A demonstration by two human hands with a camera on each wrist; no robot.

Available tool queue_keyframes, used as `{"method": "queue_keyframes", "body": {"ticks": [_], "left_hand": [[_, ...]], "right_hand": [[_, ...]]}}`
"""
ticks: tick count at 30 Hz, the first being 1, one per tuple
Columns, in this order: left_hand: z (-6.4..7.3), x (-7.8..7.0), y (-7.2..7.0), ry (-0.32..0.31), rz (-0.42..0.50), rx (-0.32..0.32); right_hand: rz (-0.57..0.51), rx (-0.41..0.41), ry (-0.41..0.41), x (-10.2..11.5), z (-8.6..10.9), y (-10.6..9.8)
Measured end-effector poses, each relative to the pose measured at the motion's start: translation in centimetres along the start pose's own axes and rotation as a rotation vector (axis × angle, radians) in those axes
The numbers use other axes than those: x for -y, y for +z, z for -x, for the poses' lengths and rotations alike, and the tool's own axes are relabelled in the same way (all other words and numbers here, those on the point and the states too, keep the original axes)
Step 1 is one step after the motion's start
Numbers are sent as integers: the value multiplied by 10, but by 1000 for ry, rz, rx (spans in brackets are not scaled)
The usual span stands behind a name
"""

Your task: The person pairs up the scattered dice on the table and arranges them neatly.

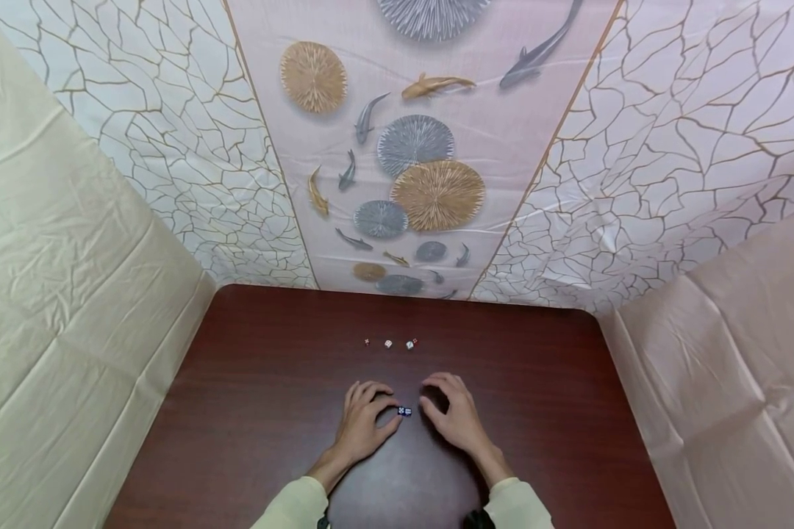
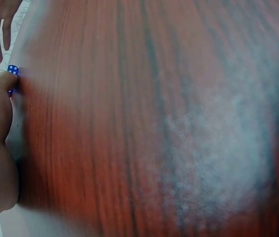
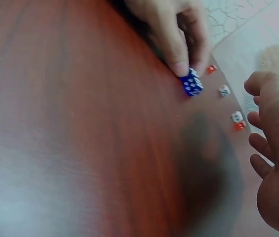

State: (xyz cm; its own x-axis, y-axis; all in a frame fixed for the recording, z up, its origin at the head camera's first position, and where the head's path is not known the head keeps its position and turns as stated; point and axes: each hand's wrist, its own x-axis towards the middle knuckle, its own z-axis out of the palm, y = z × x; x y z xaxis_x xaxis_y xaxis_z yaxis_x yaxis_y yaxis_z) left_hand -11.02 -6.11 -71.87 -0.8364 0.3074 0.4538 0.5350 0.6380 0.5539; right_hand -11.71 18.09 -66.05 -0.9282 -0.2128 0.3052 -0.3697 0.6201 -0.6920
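Note:
Two blue dice with white pips (image 1: 405, 411) sit side by side on the table, close together. My left hand (image 1: 362, 425) pinches the nearer one between thumb and index fingertip, its other fingers spread over the tabletop. In the left wrist view, a blue die (image 2: 13, 69) peeks out past the thumb. The right wrist view shows the blue dice (image 3: 192, 84) right at the left fingertips. My right hand (image 1: 458, 415) is just right of the dice, holding nothing, with thumb and fingers loosely bent and apart.
Beyond the hands, a small red die (image 1: 367, 342), a white die (image 1: 388, 344), another white die (image 1: 409, 345) and a red die (image 1: 415, 341) lie in a loose row. The dark wooden table (image 1: 271, 353) meets a patterned cloth (image 1: 397, 176) at its far edge.

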Motion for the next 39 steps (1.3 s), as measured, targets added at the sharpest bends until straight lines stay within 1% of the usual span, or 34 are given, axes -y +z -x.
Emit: {"method": "queue_keyframes", "body": {"ticks": [3,7,16,22,29,39], "left_hand": [[0,0,-1,-6,6,9],[0,0,0,-1,-12,5],[1,1,-1,4,-24,6],[1,1,-2,5,-9,10],[1,1,-3,1,-5,14],[0,1,-4,-3,12,23]], "right_hand": [[3,-15,-1,-2,-8,-6],[7,-21,-7,-7,-20,-12],[32,24,21,-14,-53,-19],[76,35,2,-19,-75,-19],[91,92,28,-21,-93,-16],[162,225,90,-28,-111,-6]]}}
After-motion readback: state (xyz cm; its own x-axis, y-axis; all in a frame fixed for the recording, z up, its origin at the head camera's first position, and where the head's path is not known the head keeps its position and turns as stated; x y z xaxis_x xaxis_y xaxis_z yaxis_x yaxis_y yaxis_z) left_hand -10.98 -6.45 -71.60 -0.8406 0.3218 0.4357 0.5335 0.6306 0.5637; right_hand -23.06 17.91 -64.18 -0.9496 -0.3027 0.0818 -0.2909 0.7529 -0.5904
